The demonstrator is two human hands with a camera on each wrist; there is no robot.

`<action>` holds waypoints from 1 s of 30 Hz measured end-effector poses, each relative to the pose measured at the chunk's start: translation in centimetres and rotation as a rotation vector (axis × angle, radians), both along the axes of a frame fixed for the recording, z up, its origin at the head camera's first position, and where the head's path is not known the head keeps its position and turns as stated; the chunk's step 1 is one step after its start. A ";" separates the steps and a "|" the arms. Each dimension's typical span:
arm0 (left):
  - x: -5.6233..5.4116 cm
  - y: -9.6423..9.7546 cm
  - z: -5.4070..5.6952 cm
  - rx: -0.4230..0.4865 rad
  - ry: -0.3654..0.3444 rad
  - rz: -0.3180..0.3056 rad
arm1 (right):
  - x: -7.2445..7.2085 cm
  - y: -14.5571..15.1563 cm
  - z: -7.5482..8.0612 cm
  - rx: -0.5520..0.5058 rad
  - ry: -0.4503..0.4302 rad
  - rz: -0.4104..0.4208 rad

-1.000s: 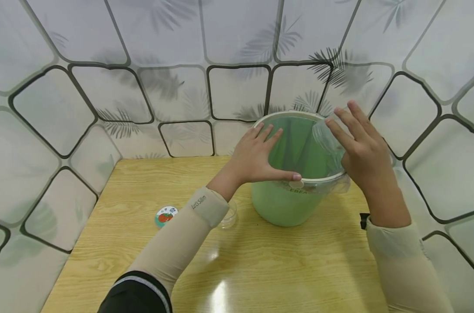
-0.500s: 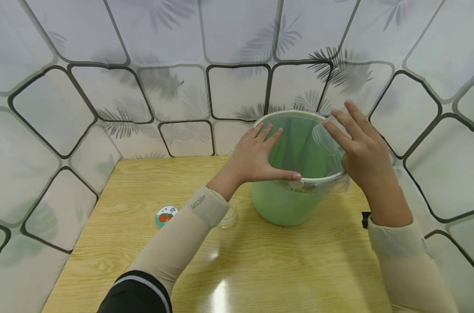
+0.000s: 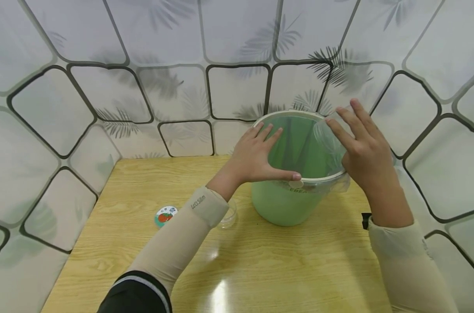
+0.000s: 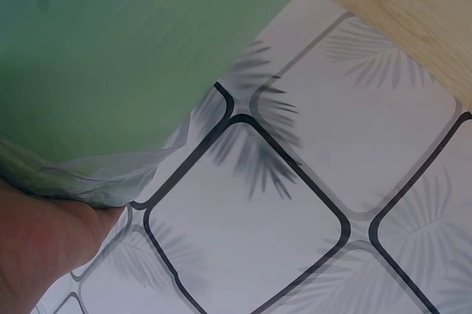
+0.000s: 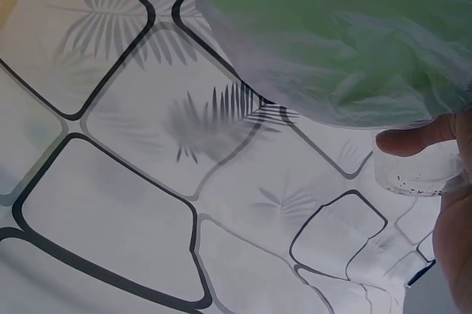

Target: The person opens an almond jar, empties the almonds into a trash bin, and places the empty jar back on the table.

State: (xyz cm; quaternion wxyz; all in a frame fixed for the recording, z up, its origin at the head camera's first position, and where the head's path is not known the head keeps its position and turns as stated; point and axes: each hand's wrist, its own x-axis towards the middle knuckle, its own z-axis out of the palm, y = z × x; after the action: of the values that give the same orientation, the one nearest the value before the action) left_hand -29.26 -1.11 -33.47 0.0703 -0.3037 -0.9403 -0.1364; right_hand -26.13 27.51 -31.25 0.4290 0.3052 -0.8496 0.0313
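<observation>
A light green bin (image 3: 291, 204) with a white rim and a thin clear liner bag (image 3: 340, 184) stands upright on the wooden table. My left hand (image 3: 252, 158) rests on its left rim, fingers spread and straight, thumb along the front rim. Above the right rim, my right hand (image 3: 363, 150) grips a clear plastic jar (image 3: 328, 134), its mouth tipped toward the bin's opening. Small dark specks show in the jar (image 5: 405, 170) in the right wrist view, where the thumb presses its side. Part of the jar is hidden behind the fingers.
A round lid (image 3: 166, 216) with a red tomato picture lies left of my left sleeve. Partly behind that sleeve is a small clear round container (image 3: 230, 216). A patterned wall (image 3: 237, 93) rises close behind the bin and table (image 3: 260, 269).
My right hand and the tipped jar shift only slightly over the bin's rim. The left hand and bin stay put.
</observation>
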 end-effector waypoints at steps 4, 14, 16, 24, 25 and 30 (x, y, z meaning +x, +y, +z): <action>0.0 0.0 -0.1 0.006 0.004 -0.002 | -0.1 -0.1 -0.1 -0.028 0.025 0.015; 0.0 0.0 -0.1 -0.005 -0.006 0.007 | -0.2 0.0 -0.5 -0.063 0.043 0.024; 0.0 0.0 -0.1 -0.006 -0.007 0.008 | -0.2 0.0 -0.6 -0.069 0.039 0.021; -0.1 0.0 -0.2 -0.001 -0.002 0.005 | -0.3 -0.2 -0.7 -0.163 0.050 0.010; -0.1 0.0 -0.2 -0.003 -0.001 0.005 | -0.3 -0.3 -0.7 -0.175 0.054 0.007; 0.0 0.0 -0.2 -0.001 0.006 0.002 | -0.2 -0.3 -0.9 -0.221 0.068 -0.004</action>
State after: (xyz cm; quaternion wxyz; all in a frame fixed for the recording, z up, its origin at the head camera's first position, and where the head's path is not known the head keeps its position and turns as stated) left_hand -29.29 -1.11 -33.68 0.0729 -0.3031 -0.9405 -0.1348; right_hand -26.37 27.19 -32.11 0.4885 0.2550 -0.8267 0.1137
